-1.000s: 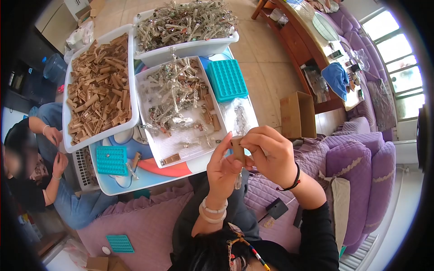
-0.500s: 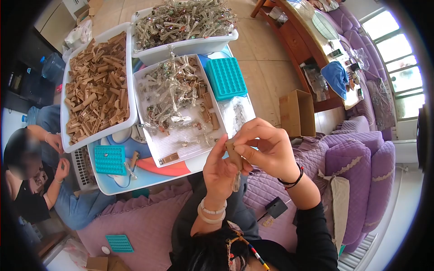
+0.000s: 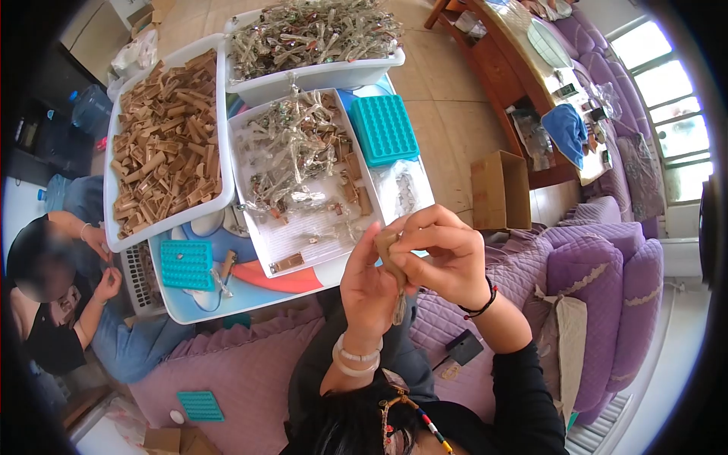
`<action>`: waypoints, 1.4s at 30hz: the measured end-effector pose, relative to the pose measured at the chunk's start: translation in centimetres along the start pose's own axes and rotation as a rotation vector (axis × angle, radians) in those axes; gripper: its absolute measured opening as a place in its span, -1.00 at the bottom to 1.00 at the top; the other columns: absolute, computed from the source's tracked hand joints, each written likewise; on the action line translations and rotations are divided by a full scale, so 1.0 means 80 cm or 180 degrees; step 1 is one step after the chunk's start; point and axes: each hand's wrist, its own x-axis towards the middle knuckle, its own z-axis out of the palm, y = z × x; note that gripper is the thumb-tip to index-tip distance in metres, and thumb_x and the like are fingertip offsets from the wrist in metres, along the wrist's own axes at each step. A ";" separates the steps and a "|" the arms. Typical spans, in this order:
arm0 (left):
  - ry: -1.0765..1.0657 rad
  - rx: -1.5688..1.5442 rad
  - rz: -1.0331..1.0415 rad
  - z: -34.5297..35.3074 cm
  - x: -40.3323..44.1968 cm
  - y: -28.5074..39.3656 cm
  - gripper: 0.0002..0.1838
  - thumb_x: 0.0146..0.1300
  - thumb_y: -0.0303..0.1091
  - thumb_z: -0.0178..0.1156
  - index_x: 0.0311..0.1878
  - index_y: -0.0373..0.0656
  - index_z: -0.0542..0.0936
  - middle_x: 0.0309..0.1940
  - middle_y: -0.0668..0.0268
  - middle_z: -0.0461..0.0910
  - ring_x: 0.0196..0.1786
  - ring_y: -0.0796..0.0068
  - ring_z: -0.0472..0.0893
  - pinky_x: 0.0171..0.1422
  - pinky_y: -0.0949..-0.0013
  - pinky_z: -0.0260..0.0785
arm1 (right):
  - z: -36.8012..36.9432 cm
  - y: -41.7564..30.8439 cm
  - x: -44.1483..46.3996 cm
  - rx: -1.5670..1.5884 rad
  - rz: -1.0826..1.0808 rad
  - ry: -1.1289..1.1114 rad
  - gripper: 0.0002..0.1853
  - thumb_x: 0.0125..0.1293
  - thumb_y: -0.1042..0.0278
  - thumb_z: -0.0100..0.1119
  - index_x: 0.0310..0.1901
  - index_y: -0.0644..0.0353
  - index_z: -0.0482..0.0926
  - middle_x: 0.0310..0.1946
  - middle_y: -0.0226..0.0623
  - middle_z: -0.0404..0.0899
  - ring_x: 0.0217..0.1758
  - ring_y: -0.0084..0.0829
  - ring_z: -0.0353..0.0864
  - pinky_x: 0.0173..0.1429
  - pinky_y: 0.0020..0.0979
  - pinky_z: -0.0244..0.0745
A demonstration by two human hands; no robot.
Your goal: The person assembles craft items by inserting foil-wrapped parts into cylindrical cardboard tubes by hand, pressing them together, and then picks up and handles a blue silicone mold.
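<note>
My left hand (image 3: 362, 284) is closed around a tan plastic piece (image 3: 388, 249), holding it upright over my lap. At its upper part, the thumb and fingers of my right hand (image 3: 449, 254) pinch the same piece. A thin transparent strand (image 3: 399, 309) hangs below the piece, beside my left palm; how it joins is hidden by the fingers. Just beyond my hands stands a white shallow box (image 3: 303, 254), holding a tangle of transparent wired parts (image 3: 296, 148) and a few tan pieces (image 3: 287, 262) like the one in my grip.
A white bin (image 3: 226, 163) heaped with tan pieces stands at left; another bin (image 3: 326, 76) of wired parts is behind. Stacked teal trays (image 3: 385, 129) and a single teal tray (image 3: 186, 265) rest on the table. At far left, a person's hands (image 3: 106, 265) are at work.
My right hand has shifted slightly down and left on the tan piece, its fingers closing in more. The piece has turned a little. My left hand stays nearly in place.
</note>
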 end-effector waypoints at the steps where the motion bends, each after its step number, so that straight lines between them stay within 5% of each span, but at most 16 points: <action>1: 0.0002 0.0021 0.0011 -0.001 0.002 0.002 -0.36 0.14 -0.33 0.09 0.23 -0.27 0.05 0.00 0.11 0.32 -0.34 0.46 0.48 -0.34 0.49 0.35 | 0.001 0.005 0.000 -0.0108 -0.0112 -0.0022 -0.85 -0.01 0.64 0.12 -0.34 0.30 0.53 -0.31 -0.31 0.42 -0.24 -0.53 0.50 -0.20 -0.55 0.45; 4: 0.0109 0.0206 -0.0039 -0.008 0.006 0.010 -0.36 0.14 -0.33 0.09 0.23 -0.27 0.05 -0.01 0.14 0.33 -0.35 0.52 0.47 -0.31 0.52 0.35 | 0.016 0.009 0.001 0.0707 0.0437 0.0181 -0.85 0.00 0.64 0.11 -0.32 0.35 0.52 -0.27 -0.28 0.40 -0.22 -0.52 0.49 -0.18 -0.55 0.45; 13: 0.0452 0.0592 0.0129 -0.042 0.005 0.054 -0.36 0.12 -0.32 0.11 0.22 -0.27 0.09 -0.09 0.23 0.36 -0.34 0.57 0.45 -0.27 0.56 0.35 | 0.088 0.041 0.013 0.1474 0.0509 0.0419 -0.88 0.06 0.58 0.12 -0.32 0.37 0.52 -0.29 -0.30 0.38 -0.34 -0.56 0.49 -0.34 -0.61 0.46; 18: 0.0566 0.0973 0.0151 -0.053 -0.017 0.102 -0.42 0.12 -0.31 0.11 0.19 -0.23 0.15 -0.23 0.31 0.39 -0.33 0.53 0.47 -0.26 0.56 0.36 | 0.144 0.044 0.012 0.1617 0.0533 0.0595 -0.90 0.02 0.54 0.16 -0.37 0.32 0.55 -0.33 -0.30 0.44 -0.29 -0.57 0.45 -0.30 -0.62 0.43; 21: 0.0664 0.0912 0.0165 -0.056 -0.028 0.121 -0.46 0.15 -0.35 0.07 0.19 -0.23 0.15 -0.22 0.34 0.40 -0.31 0.60 0.48 -0.25 0.61 0.39 | 0.163 0.042 0.009 0.0985 -0.0049 0.0440 -0.92 0.05 0.59 0.12 -0.38 0.38 0.53 -0.31 -0.31 0.40 -0.33 -0.59 0.44 -0.36 -0.66 0.39; 24: 0.0678 0.0938 0.0113 -0.063 -0.038 0.128 -0.48 0.17 -0.38 0.04 0.18 -0.22 0.15 -0.21 0.36 0.41 -0.28 0.66 0.49 -0.21 0.64 0.42 | 0.174 0.041 0.001 0.1602 0.0508 0.0413 -0.91 0.04 0.58 0.12 -0.38 0.38 0.52 -0.32 -0.34 0.40 -0.46 -0.63 0.44 -0.49 -0.69 0.36; 42: 0.0824 0.1122 -0.0165 -0.094 -0.048 0.128 -0.53 0.16 -0.41 0.03 0.15 -0.22 0.21 -0.25 0.36 0.44 -0.29 0.62 0.50 -0.21 0.63 0.43 | 0.189 0.062 -0.015 0.2251 0.1110 0.0441 -0.90 0.07 0.53 0.12 -0.39 0.39 0.52 -0.45 -0.39 0.47 -0.48 -0.65 0.44 -0.43 -0.66 0.37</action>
